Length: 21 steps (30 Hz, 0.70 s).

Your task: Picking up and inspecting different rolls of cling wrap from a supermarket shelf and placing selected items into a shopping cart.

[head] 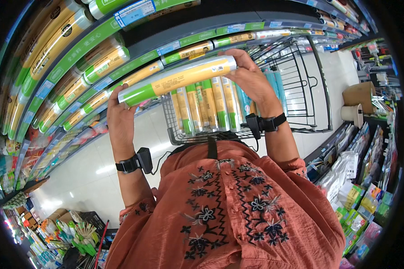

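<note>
A long plastic-wrapped roll with a yellow and green label [185,79] is held level between both my hands, above the near end of a metal shopping cart [313,80]. My left hand [120,114] grips its green end, fingers over the top edge. At the other end, my right hand [250,77] holds the roll between thumb and fingers. Several similar yellow and green rolls [205,107] lie side by side in the cart below. Teal packages [276,82] are beside them, partly hidden by my right hand. Each wrist wears a black strap with a small device.
Shelves with green edge strips [97,37] and more such rolls [104,64] curve along the left and front. On the right are racks of hanging packages [350,144] and a cardboard box [358,95]. A black crate [91,220] stands at lower left on the tiled floor [77,178].
</note>
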Available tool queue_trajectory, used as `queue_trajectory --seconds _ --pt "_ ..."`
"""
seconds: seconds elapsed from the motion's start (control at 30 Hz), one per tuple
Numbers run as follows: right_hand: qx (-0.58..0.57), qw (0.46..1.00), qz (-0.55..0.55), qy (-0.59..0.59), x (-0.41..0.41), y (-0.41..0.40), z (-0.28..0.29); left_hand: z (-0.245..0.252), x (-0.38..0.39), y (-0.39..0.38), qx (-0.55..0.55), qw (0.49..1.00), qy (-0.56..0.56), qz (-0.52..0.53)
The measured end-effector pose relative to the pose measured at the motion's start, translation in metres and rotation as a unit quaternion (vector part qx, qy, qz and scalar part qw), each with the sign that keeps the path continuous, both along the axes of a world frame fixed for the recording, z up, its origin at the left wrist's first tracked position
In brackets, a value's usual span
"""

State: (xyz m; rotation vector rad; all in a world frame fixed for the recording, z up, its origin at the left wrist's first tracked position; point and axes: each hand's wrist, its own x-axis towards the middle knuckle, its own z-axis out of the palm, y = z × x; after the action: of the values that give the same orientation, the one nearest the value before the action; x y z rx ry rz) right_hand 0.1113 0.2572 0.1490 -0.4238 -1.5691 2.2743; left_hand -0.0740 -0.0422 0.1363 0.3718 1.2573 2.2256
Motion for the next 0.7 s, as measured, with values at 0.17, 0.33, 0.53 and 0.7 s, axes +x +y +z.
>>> queue_trajectory --seconds 0.17,0.33,0.53,0.7 --pt "0.002 0.999 0.022 0.03 0.0 0.003 -0.003 0.004 0.001 0.003 0.019 1.0 -0.013 0.005" --pt "-0.032 0.998 0.008 0.056 -0.003 0.006 -0.007 0.002 -0.002 0.007 0.046 0.999 -0.016 0.006" --pt "-0.055 0.997 0.01 0.055 -0.006 0.011 -0.004 -0.002 -0.009 0.011 0.03 1.0 -0.004 -0.007" --pt "-0.062 0.996 -0.046 -0.041 -0.012 0.025 -0.009 -0.011 -0.013 0.029 -0.053 0.997 -0.061 0.004"
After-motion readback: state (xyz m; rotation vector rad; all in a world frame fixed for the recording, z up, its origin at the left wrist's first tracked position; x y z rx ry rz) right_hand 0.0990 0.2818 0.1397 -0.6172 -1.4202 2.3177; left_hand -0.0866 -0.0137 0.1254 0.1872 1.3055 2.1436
